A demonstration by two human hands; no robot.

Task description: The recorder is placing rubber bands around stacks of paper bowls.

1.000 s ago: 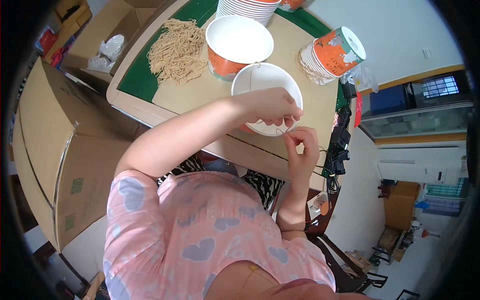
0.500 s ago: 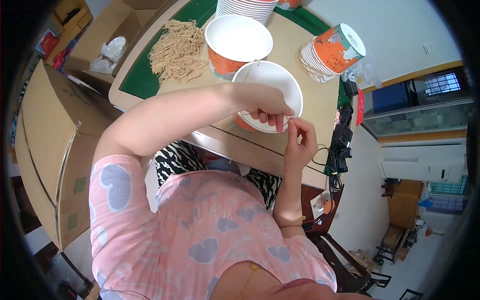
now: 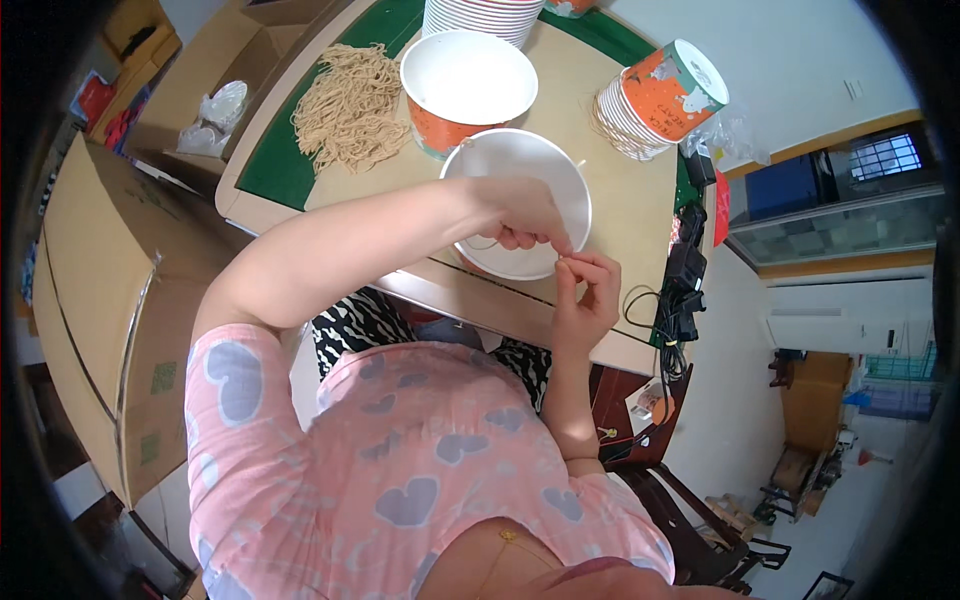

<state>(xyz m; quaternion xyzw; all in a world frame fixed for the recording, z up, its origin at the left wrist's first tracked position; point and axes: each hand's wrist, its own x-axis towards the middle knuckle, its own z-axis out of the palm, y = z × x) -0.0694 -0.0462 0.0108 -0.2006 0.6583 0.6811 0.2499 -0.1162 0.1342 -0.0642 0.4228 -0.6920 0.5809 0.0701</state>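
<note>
A paper bucket (image 3: 520,150), white inside and orange outside, sits tilted at the near table edge with its mouth toward me. My left hand (image 3: 525,212) reaches across that mouth, fingers curled down and closed at the near-right rim. Meeting it there, my right hand (image 3: 590,295) pinches thumb against forefinger just outside the rim. A thin tan cord (image 3: 488,243) shows faintly beside my left fingers; its end between the fingertips is mostly hidden. Behind stands a second orange bucket (image 3: 455,132), upright. Left of it lies a loose heap of tan cords (image 3: 350,115).
A nested bucket stack (image 3: 665,95) lies tipped at the right, with cords by its rims. Another white-rimmed stack (image 3: 478,22) stands at the back. Black power adapters (image 3: 685,270) and cables line the table's right edge. Large cardboard boxes (image 3: 110,310) stand at the left.
Both hands and the near bucket have shifted slightly left and toward me. The bucket has turned, and the cord loop seen at its far rim no longer shows there. The fingertips remain together.
</note>
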